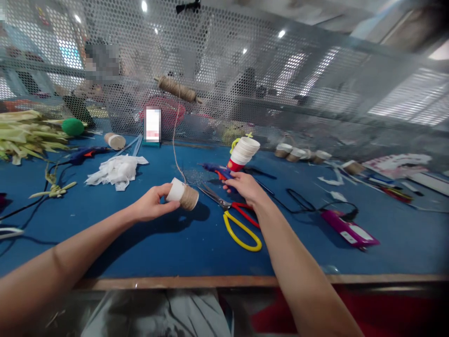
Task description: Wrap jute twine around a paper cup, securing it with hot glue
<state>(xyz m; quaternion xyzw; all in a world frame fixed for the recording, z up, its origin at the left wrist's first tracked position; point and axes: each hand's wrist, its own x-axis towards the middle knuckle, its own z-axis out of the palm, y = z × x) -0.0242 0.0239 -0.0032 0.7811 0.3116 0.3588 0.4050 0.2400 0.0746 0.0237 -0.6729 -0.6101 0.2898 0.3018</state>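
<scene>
A small paper cup (pixel 176 191), its lower part wrapped in brown twine (pixel 189 198), lies tilted in my left hand (pixel 154 203), fingers closed around the white end. From the cup a strand of twine runs up to a twine spool (pixel 177 89) hung on the mesh panel. My right hand (pixel 245 187) is closed on the handle of a blue glue gun (pixel 221 171) with an orange trigger; its nozzle points left. Just below that hand lie scissors (pixel 242 236) with one yellow and one red handle loop. Behind the glue gun leans a stack of paper cups (pixel 244 150).
A crumpled white cloth (pixel 117 171), another blue glue gun (pixel 87 154) and a wrapped cup (pixel 115 141) lie at left, near pale dried husks (pixel 30 135). Several wrapped cups (pixel 298 153) and a purple power strip (pixel 349 229) with a black cord are at right. A phone (pixel 152 124) stands against the mesh.
</scene>
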